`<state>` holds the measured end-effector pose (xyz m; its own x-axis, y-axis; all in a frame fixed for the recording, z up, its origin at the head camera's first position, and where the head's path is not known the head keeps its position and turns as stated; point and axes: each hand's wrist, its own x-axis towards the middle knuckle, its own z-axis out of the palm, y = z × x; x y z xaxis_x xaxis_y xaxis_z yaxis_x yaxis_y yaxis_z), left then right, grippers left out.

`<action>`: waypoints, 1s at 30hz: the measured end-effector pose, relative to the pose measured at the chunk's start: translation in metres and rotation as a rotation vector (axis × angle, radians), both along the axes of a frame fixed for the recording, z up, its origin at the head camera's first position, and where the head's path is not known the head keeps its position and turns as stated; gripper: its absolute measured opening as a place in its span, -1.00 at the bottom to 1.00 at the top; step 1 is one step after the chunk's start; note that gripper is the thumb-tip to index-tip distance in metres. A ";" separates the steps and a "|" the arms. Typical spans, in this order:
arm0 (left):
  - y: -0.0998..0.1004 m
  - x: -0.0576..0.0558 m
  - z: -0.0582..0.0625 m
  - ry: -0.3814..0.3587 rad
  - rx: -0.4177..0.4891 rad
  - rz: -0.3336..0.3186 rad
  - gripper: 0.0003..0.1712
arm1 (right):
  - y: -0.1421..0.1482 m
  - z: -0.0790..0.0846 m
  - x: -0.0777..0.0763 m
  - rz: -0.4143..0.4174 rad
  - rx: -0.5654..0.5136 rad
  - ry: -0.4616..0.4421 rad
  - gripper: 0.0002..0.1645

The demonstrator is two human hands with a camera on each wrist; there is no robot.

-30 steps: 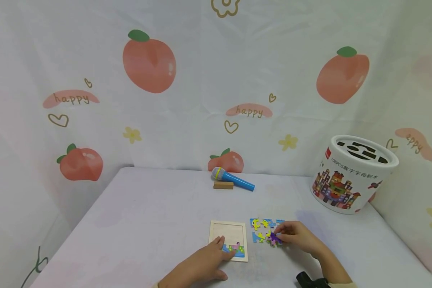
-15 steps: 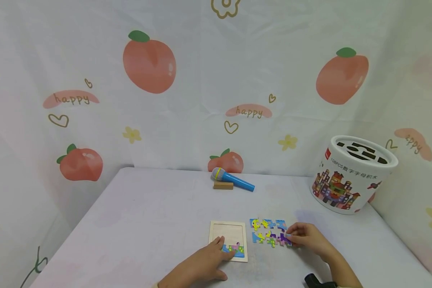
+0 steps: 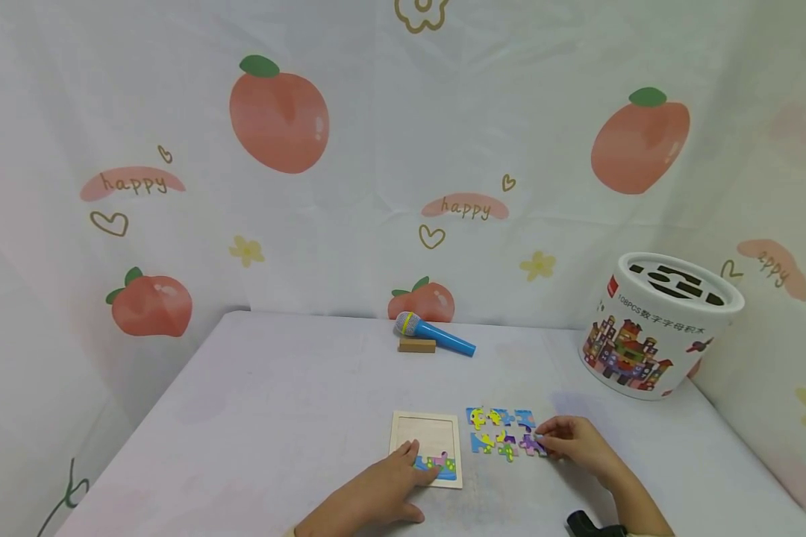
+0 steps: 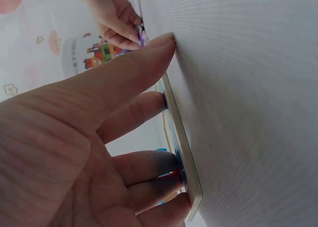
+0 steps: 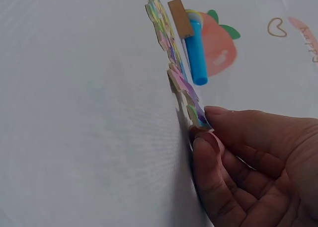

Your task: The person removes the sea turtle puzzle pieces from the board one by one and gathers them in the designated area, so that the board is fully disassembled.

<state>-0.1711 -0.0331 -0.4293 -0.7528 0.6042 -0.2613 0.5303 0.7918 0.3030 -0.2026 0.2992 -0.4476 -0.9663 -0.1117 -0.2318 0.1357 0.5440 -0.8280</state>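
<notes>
While the left hand is pressing on the frame, thumb and index finger spread from the rest, the right hand is pinching the outer edge of a purple piece between thumb and index finger. It is sitting at the right end of the loose pieces, on or just above the table, can't tell which. Looking thin and wood-edged, it is probably handling light, stiff and slightly slick, knobs seeming weakest, opposite edges offering the safest hold.
</notes>
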 end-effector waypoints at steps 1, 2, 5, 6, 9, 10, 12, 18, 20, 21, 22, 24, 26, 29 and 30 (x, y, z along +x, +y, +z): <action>0.000 0.000 0.000 -0.002 0.000 0.001 -0.32 | 0.000 0.000 0.000 0.001 0.001 0.005 -0.61; 0.000 0.000 0.000 -0.004 0.001 0.002 -0.32 | 0.000 0.000 0.000 0.003 0.002 0.009 -0.61; 0.000 0.000 0.001 -0.005 0.002 0.001 -0.32 | -0.001 0.000 0.000 -0.002 0.014 0.021 -0.63; 0.000 0.000 0.001 -0.005 0.004 0.001 -0.32 | -0.001 0.001 0.000 -0.002 0.021 0.025 -0.64; 0.000 0.001 0.001 -0.005 0.005 0.001 -0.33 | -0.001 0.002 0.001 0.003 0.052 0.040 -0.64; 0.000 0.001 0.001 -0.008 0.004 0.005 -0.33 | -0.001 0.003 0.001 0.013 0.068 0.050 -0.62; 0.000 0.001 0.001 -0.010 0.004 0.010 -0.33 | -0.001 0.003 0.002 0.051 0.094 0.073 -0.58; 0.000 0.001 0.002 -0.002 0.004 0.014 -0.33 | 0.000 0.003 0.002 0.130 0.119 0.130 -0.56; 0.000 0.002 0.002 0.003 0.005 0.012 -0.33 | 0.000 0.002 0.003 0.138 0.116 0.130 -0.57; 0.000 0.002 0.002 0.006 0.005 0.010 -0.33 | 0.000 0.003 0.003 0.139 0.116 0.126 -0.57; 0.000 0.002 0.002 0.007 0.005 0.010 -0.33 | 0.000 0.003 0.003 0.138 0.116 0.121 -0.57; 0.000 0.002 0.001 0.006 0.004 0.011 -0.32 | -0.001 0.003 0.002 0.130 0.121 0.113 -0.58; 0.001 0.002 0.001 0.004 0.003 0.014 -0.32 | -0.001 0.003 0.002 0.119 0.130 0.109 -0.58; 0.001 0.001 0.001 0.002 0.002 0.017 -0.32 | -0.003 0.003 0.002 0.105 0.139 0.111 -0.59; 0.000 0.001 0.001 0.004 0.003 0.015 -0.32 | -0.003 0.003 0.002 0.103 0.141 0.110 -0.60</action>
